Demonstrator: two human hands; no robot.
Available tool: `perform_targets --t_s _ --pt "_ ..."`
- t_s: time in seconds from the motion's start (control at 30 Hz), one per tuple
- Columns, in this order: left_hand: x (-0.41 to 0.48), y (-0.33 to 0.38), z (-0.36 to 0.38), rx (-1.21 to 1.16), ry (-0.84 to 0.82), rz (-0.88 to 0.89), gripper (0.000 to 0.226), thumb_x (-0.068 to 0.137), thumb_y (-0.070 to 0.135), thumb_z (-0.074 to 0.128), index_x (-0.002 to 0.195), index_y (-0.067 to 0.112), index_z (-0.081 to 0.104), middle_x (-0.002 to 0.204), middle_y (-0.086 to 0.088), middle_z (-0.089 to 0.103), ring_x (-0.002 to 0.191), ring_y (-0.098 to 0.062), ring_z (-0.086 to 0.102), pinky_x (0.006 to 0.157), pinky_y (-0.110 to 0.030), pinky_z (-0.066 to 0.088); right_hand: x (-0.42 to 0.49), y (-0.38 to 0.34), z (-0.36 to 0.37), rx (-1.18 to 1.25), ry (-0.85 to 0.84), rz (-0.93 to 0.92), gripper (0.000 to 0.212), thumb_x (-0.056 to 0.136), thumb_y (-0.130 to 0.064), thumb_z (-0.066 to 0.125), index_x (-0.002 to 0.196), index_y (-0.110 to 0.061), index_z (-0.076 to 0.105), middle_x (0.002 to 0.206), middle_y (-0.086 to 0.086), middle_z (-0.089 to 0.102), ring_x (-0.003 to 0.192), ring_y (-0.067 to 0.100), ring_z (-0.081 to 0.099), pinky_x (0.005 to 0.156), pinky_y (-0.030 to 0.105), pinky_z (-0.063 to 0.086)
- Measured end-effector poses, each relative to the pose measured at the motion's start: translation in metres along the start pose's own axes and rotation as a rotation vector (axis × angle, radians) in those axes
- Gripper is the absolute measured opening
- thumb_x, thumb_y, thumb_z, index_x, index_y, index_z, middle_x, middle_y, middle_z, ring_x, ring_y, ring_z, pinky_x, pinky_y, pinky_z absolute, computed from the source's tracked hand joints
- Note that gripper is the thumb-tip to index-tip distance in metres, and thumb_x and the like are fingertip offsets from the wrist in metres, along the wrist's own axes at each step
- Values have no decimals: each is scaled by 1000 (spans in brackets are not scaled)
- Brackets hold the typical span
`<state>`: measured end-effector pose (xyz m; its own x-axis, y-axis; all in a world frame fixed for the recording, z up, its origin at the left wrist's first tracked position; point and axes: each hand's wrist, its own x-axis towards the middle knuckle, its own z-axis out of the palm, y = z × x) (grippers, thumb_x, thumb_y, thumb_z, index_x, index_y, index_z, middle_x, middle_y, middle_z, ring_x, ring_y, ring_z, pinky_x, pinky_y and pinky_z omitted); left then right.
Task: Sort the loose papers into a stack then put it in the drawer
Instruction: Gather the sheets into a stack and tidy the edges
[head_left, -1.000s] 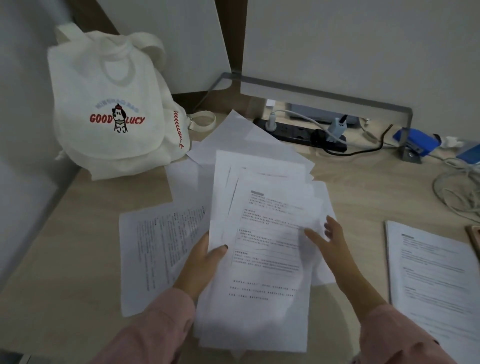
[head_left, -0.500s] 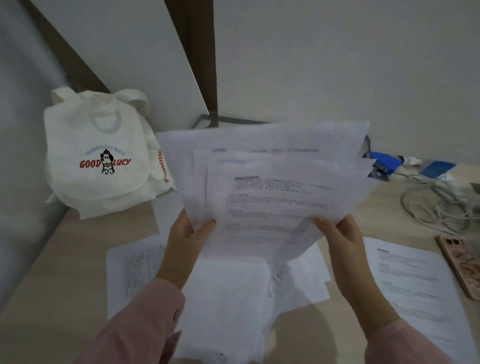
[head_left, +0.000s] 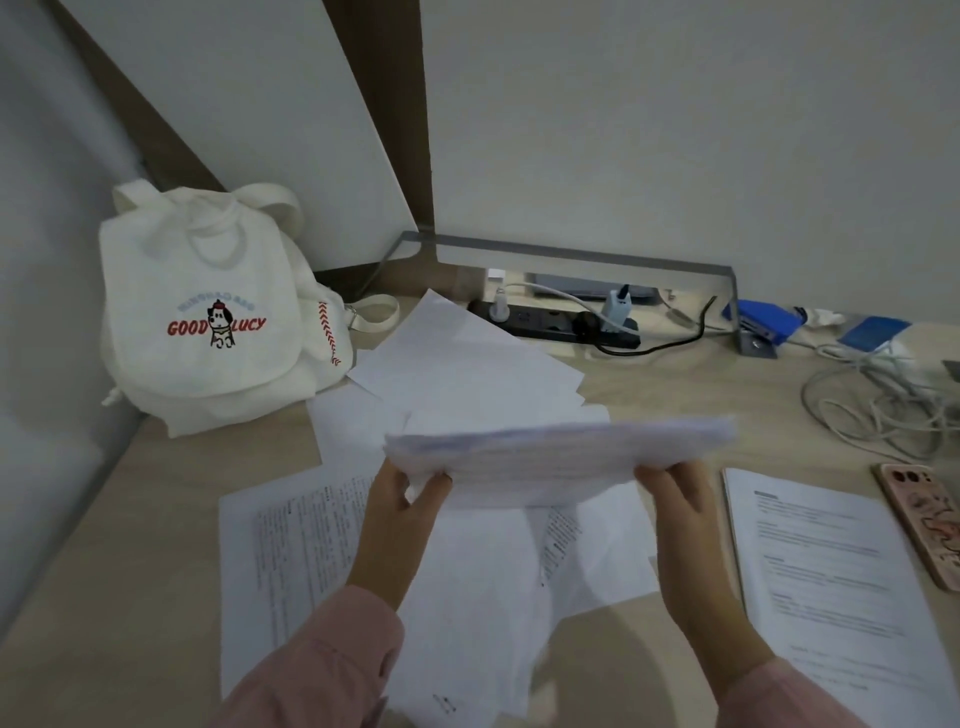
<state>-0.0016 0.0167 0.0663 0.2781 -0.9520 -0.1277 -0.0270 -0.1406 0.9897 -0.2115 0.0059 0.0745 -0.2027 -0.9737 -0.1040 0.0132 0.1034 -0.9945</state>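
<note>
A bundle of white printed papers (head_left: 561, 460) hangs above the desk, tipped nearly flat so I see mostly its far edge. My left hand (head_left: 402, 512) grips its left end and my right hand (head_left: 675, 501) grips its right end. Under the bundle, loose sheets (head_left: 301, 551) lie fanned over the wooden desk (head_left: 119, 571), with more blank sheets (head_left: 467, 364) further back. A separate printed document (head_left: 826, 582) lies flat to the right. No drawer is in view.
A white cloth backpack (head_left: 208, 317) stands at the back left against the wall. A black power strip (head_left: 556, 325) with plugs sits at the back under a metal stand. Tangled cables (head_left: 883, 400) and a pink phone (head_left: 924, 525) lie at the right.
Both hands lifted the papers off the desk, held them upright facing me, then tipped them down to nearly flat and squared the fanned sheets closer together.
</note>
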Motion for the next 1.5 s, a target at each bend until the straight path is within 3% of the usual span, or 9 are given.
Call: perform_targets --t_s 0.1,0.27,0.43,0.53,0.8,0.97,1.1,1.27,1.5 --pt "-3 -13 5 35 -52 -69 27 83 -8 56 69 15 54 54 11 47 58 -10 46 50 -3 37 -5 18 1 -88 -83 157 24 82 -13 55 104 -4 60 98 12 64 107 28 57 71 20 46" --pt "-3 -7 8 -32 -61 -51 26 85 -8 53 88 17 61 69 18 62 63 10 58 62 -6 45 -3 14 -4 3 -33 127 24 89 0 47 103 -13 62 96 -2 66 78 -6 63 63 9 49" --pt "-8 -17 15 -39 -72 -109 31 89 -1 51 107 23 57 100 14 64 91 6 58 77 -12 46 -8 29 -10 -64 -105 227 25 91 -9 49 103 -27 63 106 -6 67 95 2 62 82 25 48" --pt "-10 -17 22 -9 -81 -92 33 90 4 52 105 33 56 102 18 63 89 11 60 76 -12 48 -5 28 -22 -76 -107 210 25 91 -11 51 102 -30 62 103 -13 67 86 -7 64 68 10 50" --pt "-24 -20 99 62 -255 -213 18 92 10 51 90 26 57 92 10 67 81 -4 66 71 -19 53 -1 43 -115 -294 112 318 11 90 -16 55 99 -13 61 95 3 67 91 24 63 80 42 52" --pt "-49 -41 176 115 -403 -330 17 94 10 46 90 21 59 89 7 68 83 -11 64 71 -16 52 -8 65 -201 -417 250 393 11 91 -16 52 86 -8 58 87 11 63 83 28 58 67 33 44" --pt "-72 -60 235 192 -498 -385 20 95 16 45 95 10 63 97 -5 71 94 -24 66 86 -38 51 -7 84 -263 -507 346 456 23 92 -19 49 83 3 52 82 18 58 70 25 51 64 34 39" --pt "-92 -76 290 247 -486 -388 20 95 21 45 87 23 64 96 -1 69 92 -18 65 84 -33 50 5 109 -314 -662 406 424 24 89 -14 52 72 2 49 75 17 52 69 28 49 61 34 35" --pt "-102 -92 318 276 -489 -419 50 90 10 42 134 33 43 129 13 54 115 -4 53 101 -31 45 21 132 -334 -842 387 482 19 88 -8 53 92 9 59 109 30 54 101 41 50 90 45 39"
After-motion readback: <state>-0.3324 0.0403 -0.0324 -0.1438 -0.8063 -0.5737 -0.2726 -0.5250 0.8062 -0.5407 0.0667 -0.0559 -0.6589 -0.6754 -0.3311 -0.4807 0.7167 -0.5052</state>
